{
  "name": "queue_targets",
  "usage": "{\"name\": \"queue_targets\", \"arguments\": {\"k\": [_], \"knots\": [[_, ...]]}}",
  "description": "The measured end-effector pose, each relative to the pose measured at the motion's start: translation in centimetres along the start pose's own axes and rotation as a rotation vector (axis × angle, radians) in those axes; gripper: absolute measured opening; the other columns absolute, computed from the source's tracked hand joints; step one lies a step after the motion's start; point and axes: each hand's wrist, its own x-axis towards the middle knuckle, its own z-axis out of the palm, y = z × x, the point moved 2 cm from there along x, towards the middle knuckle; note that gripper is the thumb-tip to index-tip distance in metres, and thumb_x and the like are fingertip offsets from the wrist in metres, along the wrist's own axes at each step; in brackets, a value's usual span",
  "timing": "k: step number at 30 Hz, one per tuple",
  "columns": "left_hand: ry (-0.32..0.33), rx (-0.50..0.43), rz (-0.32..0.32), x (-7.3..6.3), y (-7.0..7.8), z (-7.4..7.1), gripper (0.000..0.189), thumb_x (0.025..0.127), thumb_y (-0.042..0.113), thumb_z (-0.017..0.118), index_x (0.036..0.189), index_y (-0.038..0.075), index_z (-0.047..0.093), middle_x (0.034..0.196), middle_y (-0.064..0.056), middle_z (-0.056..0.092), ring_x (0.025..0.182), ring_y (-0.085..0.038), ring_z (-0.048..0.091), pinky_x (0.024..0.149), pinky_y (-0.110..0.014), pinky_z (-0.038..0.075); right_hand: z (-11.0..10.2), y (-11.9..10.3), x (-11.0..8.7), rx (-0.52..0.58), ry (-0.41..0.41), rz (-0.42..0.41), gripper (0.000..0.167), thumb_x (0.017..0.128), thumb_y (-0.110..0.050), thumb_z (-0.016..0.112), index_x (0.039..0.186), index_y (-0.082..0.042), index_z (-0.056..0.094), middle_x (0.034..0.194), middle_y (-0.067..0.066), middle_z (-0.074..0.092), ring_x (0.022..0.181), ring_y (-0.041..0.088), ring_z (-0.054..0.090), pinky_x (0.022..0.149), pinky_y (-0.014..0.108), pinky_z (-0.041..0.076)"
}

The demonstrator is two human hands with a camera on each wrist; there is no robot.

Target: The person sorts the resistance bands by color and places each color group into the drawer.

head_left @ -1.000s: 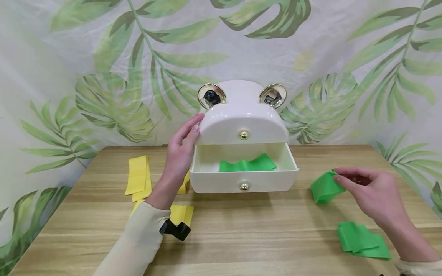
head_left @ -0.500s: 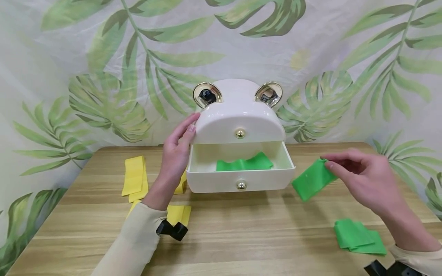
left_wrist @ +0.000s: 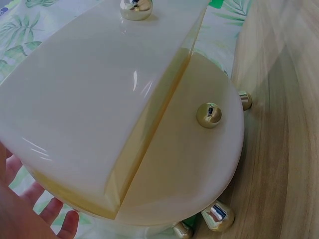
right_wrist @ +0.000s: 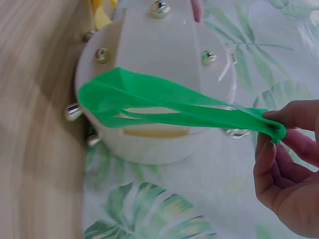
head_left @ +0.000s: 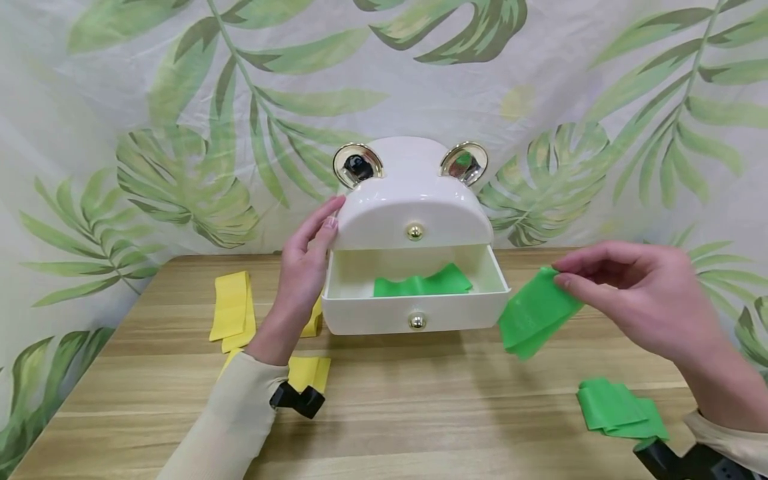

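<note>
A white drawer box (head_left: 414,193) with gold-rimmed round eyes and gold knobs stands on the table. Its middle drawer (head_left: 366,315) is pulled out, and a flat green band (head_left: 423,285) lies inside. My left hand (head_left: 306,260) rests against the box's left side, fingers extended along it. To the right of the drawer, my right hand (head_left: 642,293) pinches another green stretchy band (head_left: 540,313) at its upper end between thumb and fingertips. That band hangs down at a slant. In the right wrist view, the held band (right_wrist: 149,97) shows as a flat loop.
More green bands (head_left: 621,408) lie folded on the table at the front right. Yellow bands (head_left: 231,307) lie to the left, some partly behind my left forearm. The wooden table (head_left: 420,413) ends at a leaf-patterned cloth (head_left: 432,93) at the back.
My right hand has raised the green band and brought it a little left, closer to the drawer, where it now hangs longer. The left hand stays against the box.
</note>
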Motion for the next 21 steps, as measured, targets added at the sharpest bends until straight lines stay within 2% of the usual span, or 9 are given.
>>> {"name": "queue_targets", "arguments": {"k": [7, 10, 14, 17, 21], "knots": [[-0.004, 0.001, 0.005, 0.1, 0.0, 0.2, 0.039, 0.113, 0.032, 0.049, 0.151, 0.032, 0.061, 0.163, 0.018, 0.049, 0.150, -0.005, 0.043, 0.125, -0.043, 0.041, -0.5, -2.4, 0.4, -0.001, 0.018, -0.097, 0.014, 0.088, 0.003, 0.083, 0.098, -0.007, 0.083, 0.089, -0.011, 0.082, 0.070, 0.005, 0.074, 0.061, 0.014, 0.052], [-0.007, 0.001, 0.001, 0.1, 0.0, 0.3, 0.039, 0.113, 0.033, 0.049, 0.151, 0.032, 0.060, 0.163, 0.017, 0.049, 0.148, -0.006, 0.045, 0.121, -0.044, 0.044, -0.6, -3.4, 0.8, 0.015, 0.023, -0.110, 0.015, 0.088, 0.004, 0.083, 0.099, -0.005, 0.083, 0.090, -0.007, 0.082, 0.070, 0.007, 0.074, 0.062, 0.015, 0.054], [-0.001, 0.010, -0.011, 0.0, 0.0, 0.3, 0.039, 0.113, 0.034, 0.049, 0.151, 0.034, 0.060, 0.164, 0.017, 0.048, 0.147, -0.006, 0.046, 0.121, -0.044, 0.044, -0.7, -4.9, 1.5, 0.043, 0.041, -0.055, 0.013, 0.089, -0.003, 0.084, 0.102, -0.004, 0.082, 0.095, 0.000, 0.083, 0.079, 0.011, 0.078, 0.069, 0.016, 0.060], [0.007, 0.016, -0.021, 0.0, 0.0, 0.2, 0.039, 0.113, 0.035, 0.049, 0.150, 0.036, 0.061, 0.164, 0.017, 0.049, 0.146, -0.006, 0.046, 0.121, -0.044, 0.043, -0.6, -6.3, 2.1, 0.066, 0.061, 0.007, 0.018, 0.089, -0.011, 0.087, 0.105, -0.004, 0.082, 0.100, 0.004, 0.083, 0.085, 0.014, 0.080, 0.073, 0.018, 0.062], [0.012, 0.015, -0.019, -0.1, 0.0, 0.1, 0.038, 0.113, 0.035, 0.049, 0.150, 0.035, 0.061, 0.164, 0.016, 0.049, 0.147, -0.005, 0.046, 0.122, -0.044, 0.042, -0.1, -8.5, 2.9, 0.140, 0.081, 0.045, 0.028, 0.086, -0.018, 0.090, 0.108, -0.003, 0.082, 0.103, 0.008, 0.083, 0.085, 0.020, 0.080, 0.071, 0.020, 0.060]]}}
